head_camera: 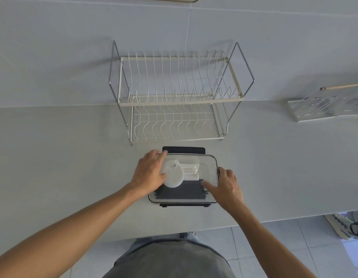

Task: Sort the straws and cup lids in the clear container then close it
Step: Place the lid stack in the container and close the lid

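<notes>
Fingers of the left hand [149,173] lay spread and flat on the clear lid [206,167], gripping nothing; those of the right hand [227,186] lay loosely extended at its right edge, thumb near the side latch [219,171]. Beneath lay 1 white cup lid [174,175], white straws [191,169] and black straws [182,190], long axes left-right. The clear container [183,201] sat between both hands; its front latch [184,205] appeared unfastened, roughly equidistant.

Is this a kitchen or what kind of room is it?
Probably a kitchen. A two-tier dish rack stands on a pale counter against the wall, with a second wire rack further right, and a clear container of straws and cup lids sits in front.
</notes>
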